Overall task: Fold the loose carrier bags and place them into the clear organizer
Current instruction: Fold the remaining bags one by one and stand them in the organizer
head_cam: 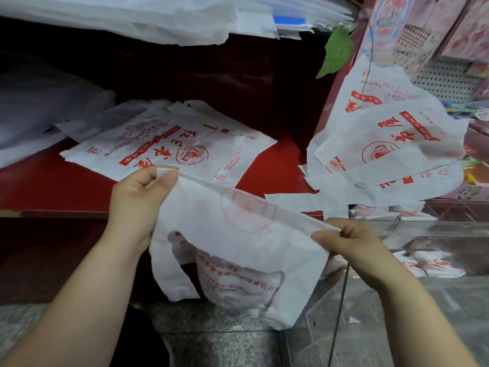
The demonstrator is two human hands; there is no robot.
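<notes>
A white carrier bag [238, 245] with red print hangs folded over between my hands, its handles dangling below. My left hand [137, 197] pinches its upper left corner. My right hand [352, 245] pinches its right corner. A flat stack of the same bags [169, 147] lies on the red shelf behind. More loose bags [383, 149] are piled at the right. The clear organizer [410, 260] stands at the lower right, with folded bags [428, 266] seen through its walls.
The red shelf [53, 181] runs across the middle, with a dark recess behind it. White plastic sheets [158, 19] lie on top. A green leaf [336, 51] hangs at the upper right beside pink boxes [423, 27]. Speckled stone floor [211, 321] lies below.
</notes>
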